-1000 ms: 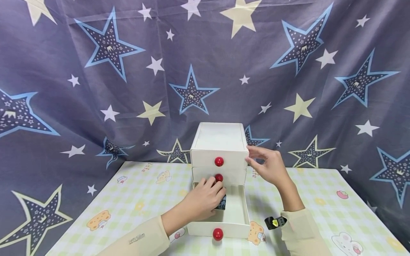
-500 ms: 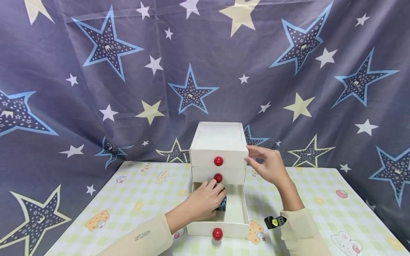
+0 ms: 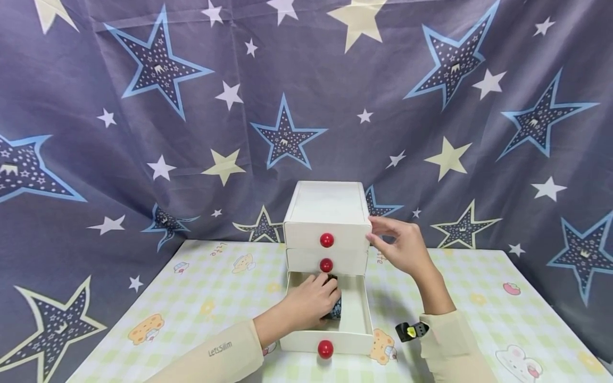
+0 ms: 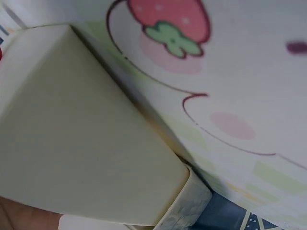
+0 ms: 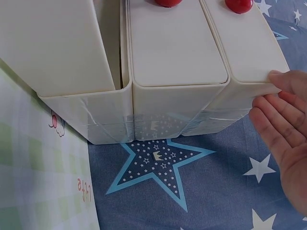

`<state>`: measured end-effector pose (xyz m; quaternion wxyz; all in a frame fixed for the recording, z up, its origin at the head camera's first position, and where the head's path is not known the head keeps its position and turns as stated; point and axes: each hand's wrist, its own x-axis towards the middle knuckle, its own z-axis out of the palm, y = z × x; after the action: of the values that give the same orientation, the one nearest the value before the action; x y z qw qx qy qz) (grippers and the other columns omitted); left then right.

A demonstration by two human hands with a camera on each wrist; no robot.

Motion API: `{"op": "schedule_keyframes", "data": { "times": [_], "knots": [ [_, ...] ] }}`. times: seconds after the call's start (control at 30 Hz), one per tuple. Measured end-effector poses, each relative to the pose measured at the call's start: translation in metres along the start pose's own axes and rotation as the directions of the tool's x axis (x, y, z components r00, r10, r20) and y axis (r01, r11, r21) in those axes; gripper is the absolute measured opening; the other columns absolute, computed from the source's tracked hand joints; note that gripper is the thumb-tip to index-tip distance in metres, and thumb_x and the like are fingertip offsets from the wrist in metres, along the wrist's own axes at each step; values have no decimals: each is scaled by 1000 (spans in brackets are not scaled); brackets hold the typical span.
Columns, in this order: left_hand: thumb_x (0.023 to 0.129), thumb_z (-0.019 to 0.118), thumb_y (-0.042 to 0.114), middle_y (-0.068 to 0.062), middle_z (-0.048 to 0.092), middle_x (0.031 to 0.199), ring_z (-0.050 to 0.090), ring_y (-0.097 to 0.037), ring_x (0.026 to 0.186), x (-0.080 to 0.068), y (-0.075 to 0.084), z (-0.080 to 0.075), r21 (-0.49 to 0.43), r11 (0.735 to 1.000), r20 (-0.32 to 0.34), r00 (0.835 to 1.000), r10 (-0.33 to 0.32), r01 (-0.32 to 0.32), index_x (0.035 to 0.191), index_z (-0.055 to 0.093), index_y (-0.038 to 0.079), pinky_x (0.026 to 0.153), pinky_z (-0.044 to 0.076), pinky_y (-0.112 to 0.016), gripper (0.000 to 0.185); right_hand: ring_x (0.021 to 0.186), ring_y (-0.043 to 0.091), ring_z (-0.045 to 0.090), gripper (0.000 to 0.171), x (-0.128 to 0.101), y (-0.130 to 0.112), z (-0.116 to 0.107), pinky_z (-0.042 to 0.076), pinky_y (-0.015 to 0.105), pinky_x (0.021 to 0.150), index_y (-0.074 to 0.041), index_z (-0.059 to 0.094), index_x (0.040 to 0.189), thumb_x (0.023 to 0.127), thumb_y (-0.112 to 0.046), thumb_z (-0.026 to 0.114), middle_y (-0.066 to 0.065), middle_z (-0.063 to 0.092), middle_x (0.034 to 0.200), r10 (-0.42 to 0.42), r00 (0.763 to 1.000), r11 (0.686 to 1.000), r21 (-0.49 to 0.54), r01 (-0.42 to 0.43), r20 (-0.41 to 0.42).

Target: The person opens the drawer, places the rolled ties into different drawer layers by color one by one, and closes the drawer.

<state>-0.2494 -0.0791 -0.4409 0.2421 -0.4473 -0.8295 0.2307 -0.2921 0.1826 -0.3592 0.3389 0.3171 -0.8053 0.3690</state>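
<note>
Fingers of left hand (image 3: pixel 306 303) curl round a half-hidden dark object (image 3: pixel 337 308); right hand (image 3: pixel 399 247) relaxed.

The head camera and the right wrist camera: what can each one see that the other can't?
Only the head view shows the left hand holding a small dark patterned object in the open bottom drawer. Only the right wrist view shows clear tape across the side of the white plastic three-drawer box. Both show the right hand touching its top corner.

left hand (image 3: pixel 310 302) with dark patterned object (image 3: pixel 335 308) seemingly sunk lower into open drawer (image 3: pixel 356 314).
</note>
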Motion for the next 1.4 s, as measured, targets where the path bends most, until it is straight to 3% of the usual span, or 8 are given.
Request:
{"op": "schedule_keyframes", "data": {
  "times": [0.3,0.57,1.0,1.4],
  "knots": [
    [83,69,72,-2,61,125,53,-19,112,0,-7,4,-209,978,22,1000,5,-1,139,60,10,89,52,-31,84,87,25,77,39,0,-1,-2,62,41,73,-2,73,122,86,-8,83,11,78,99,11,1000,1000,-5,-11,5],
    [95,55,67,-2,64,122,56,-18,110,-4,-13,-3,-368,929,-23,999,28,-35,131,67,9,97,50,-31,69,87,25,77,38,-1,-2,-2,62,42,72,-2,73,123,87,-9,82,11,78,100,17,1000,1000,-11,-17,11],
    [102,59,49,2,67,114,59,-13,101,-5,-14,-15,-403,910,-68,995,74,-95,123,71,13,89,51,-24,44,87,25,77,38,-2,-2,-2,62,42,73,-2,73,122,86,-8,83,11,78,99,16,1000,1000,-9,-16,10],
    [100,65,42,6,67,113,58,-11,99,-13,-9,-33,-255,957,-196,977,85,-135,122,70,19,80,50,-24,33,87,24,77,39,-1,-1,0,62,41,73,-3,73,123,86,-8,83,11,78,100,9,1000,1000,3,-9,5]
  ]
}}
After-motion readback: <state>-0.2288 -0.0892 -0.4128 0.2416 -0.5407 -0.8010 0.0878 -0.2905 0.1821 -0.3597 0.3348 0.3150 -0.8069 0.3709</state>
